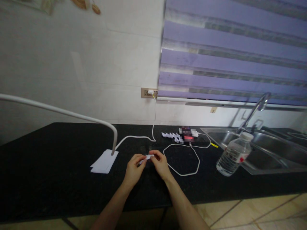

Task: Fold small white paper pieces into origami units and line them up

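Between my two hands, just above the black countertop [59, 191], is a small folded piece of white paper [149, 157]. The fingers of my left hand [134, 167] pinch its left end. My right hand [160, 163] grips the other end between thumb and fingers. Part of the paper is hidden behind the fingertips. To the left lies a small stack of white paper sheets [103, 164]. Several little folded white paper pieces [170, 135] sit in a row further back on the right.
A white cable [182, 175] loops beside my right hand, joined to a blurred device [188, 135]. Another cord runs to the wall socket [146, 92]. A large water bottle [233, 156] stands by the steel sink [266, 153]. A thick white cable [57, 110] crosses at left.
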### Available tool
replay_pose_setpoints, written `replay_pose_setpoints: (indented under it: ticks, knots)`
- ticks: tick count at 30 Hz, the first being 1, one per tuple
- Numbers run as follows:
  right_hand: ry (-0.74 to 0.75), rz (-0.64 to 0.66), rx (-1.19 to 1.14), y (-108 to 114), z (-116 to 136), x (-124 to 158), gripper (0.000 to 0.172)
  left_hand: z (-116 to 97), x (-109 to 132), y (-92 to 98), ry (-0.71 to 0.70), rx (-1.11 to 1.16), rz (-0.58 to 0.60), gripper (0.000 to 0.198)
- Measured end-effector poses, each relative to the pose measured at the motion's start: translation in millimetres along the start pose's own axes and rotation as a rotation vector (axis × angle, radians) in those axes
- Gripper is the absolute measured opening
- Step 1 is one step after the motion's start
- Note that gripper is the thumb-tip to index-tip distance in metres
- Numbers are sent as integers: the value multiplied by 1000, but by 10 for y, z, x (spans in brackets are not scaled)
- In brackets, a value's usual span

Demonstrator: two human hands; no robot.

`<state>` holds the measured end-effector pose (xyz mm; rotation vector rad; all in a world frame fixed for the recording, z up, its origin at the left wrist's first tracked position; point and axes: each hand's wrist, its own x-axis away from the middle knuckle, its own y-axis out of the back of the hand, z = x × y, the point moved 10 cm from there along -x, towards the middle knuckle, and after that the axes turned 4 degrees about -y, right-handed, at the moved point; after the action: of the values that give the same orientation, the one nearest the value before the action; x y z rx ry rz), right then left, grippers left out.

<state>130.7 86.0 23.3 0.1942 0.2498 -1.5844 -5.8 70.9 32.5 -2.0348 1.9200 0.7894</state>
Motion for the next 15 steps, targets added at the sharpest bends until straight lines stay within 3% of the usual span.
replay_pose_setpoints:
  ticks: [7, 15]
  knots:
    - [158, -4, 203, -21, 206, 62, 12, -91, -14, 6, -39, -59, 22, 18]
    - [-53, 16, 11, -37, -31, 29, 19, -57, 10, -14, 65, 42, 35, 19]
